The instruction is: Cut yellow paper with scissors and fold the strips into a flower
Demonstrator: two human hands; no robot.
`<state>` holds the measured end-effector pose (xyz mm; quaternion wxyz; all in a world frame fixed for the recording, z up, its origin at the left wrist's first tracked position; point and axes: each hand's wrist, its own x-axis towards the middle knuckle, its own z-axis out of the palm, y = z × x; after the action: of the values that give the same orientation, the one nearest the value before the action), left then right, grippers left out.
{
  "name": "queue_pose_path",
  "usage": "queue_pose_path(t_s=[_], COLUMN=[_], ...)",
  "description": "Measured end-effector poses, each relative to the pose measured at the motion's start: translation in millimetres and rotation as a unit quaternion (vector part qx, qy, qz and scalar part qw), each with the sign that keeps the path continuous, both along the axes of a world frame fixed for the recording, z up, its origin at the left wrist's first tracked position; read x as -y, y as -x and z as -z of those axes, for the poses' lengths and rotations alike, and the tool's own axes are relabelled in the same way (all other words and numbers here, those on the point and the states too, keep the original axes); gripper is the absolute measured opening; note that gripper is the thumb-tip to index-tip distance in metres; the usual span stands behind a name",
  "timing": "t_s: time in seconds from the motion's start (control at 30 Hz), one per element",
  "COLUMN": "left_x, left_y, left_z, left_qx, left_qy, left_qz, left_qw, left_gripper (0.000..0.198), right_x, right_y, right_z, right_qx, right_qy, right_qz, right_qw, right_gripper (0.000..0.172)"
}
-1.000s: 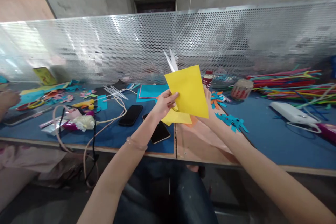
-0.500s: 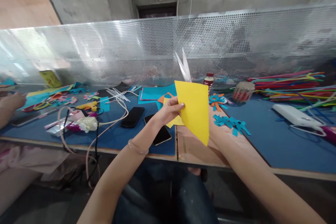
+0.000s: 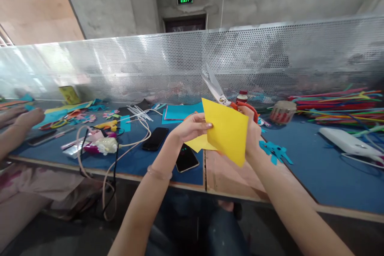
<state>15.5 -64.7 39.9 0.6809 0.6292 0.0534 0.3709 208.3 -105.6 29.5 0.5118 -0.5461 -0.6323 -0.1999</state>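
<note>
My left hand (image 3: 193, 127) pinches the left edge of a sheet of yellow paper (image 3: 226, 132), held up above the table. Behind the sheet, my right hand (image 3: 253, 128) grips the orange handles of a pair of scissors (image 3: 221, 98). The metal blades are spread apart and point up and to the left, beyond the paper's top edge. Part of the right hand is hidden by the paper. Below my left hand lies another yellow piece of paper (image 3: 199, 143), partly over a dark phone (image 3: 187, 159).
Blue cut-paper pieces (image 3: 275, 151) lie right of my right wrist. Farther right are a clear jar (image 3: 283, 112), colourful pipe cleaners (image 3: 336, 102) and a white device (image 3: 345, 140). Left are a second phone (image 3: 155, 139), cables and a yellow glue gun (image 3: 106, 125). Another person's hands (image 3: 28, 122) work far left.
My right hand and the orange scissor handles have come into sight beside the paper. The blades tilt more to the left, and the paper's face is turned more toward me. The view has shifted slightly.
</note>
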Motion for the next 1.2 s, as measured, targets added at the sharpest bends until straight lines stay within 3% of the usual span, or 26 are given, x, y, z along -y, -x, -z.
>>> queue_pose_path(t_s=[0.17,0.3,0.43,0.53,0.6,0.67,0.77,0.87,1.03,1.2], left_x=[-3,-5,-13,-23,-27,-27,-22,-13,2,13], left_y=[7,12,27,36,35,30,20,12,4,3], left_z=[-3.8,-5.5,-10.7,-13.9,-14.5,-14.4,-14.5,-16.0,-22.6,-29.8], left_qx=[-0.004,0.012,0.086,0.146,0.168,0.181,0.198,0.213,0.230,0.239], left_qy=[0.014,-0.003,-0.015,-0.033,-0.045,-0.061,-0.093,-0.121,-0.148,-0.179], left_qz=[-0.013,-0.041,-0.194,-0.298,-0.342,-0.381,-0.438,-0.473,-0.485,-0.503], left_qw=[1.000,0.999,0.977,0.943,0.924,0.905,0.872,0.847,0.830,0.811], left_gripper=[0.031,0.030,0.029,0.027,0.025,0.023,0.022,0.020,0.016,0.016], right_x=[4,8,16,31,46,63,88,105,113,114], right_y=[1,-2,-8,-10,-6,0,15,34,60,67], right_z=[-2.8,1.2,-6.6,-12.7,-12.0,-6.6,7.2,20.2,29.0,33.1], right_qx=[0.011,-0.014,-0.164,-0.314,-0.388,-0.422,-0.428,-0.417,-0.447,-0.427], right_qy=[-0.101,-0.127,-0.157,-0.174,-0.108,-0.047,0.104,0.201,0.248,0.250], right_qz=[0.018,-0.001,-0.043,-0.165,-0.226,-0.245,-0.273,-0.316,-0.314,-0.332], right_qw=[0.995,0.992,0.973,0.919,0.887,0.872,0.855,0.828,0.800,0.803], right_gripper=[0.063,0.067,0.055,0.034,0.022,0.016,0.018,0.025,0.028,0.027])
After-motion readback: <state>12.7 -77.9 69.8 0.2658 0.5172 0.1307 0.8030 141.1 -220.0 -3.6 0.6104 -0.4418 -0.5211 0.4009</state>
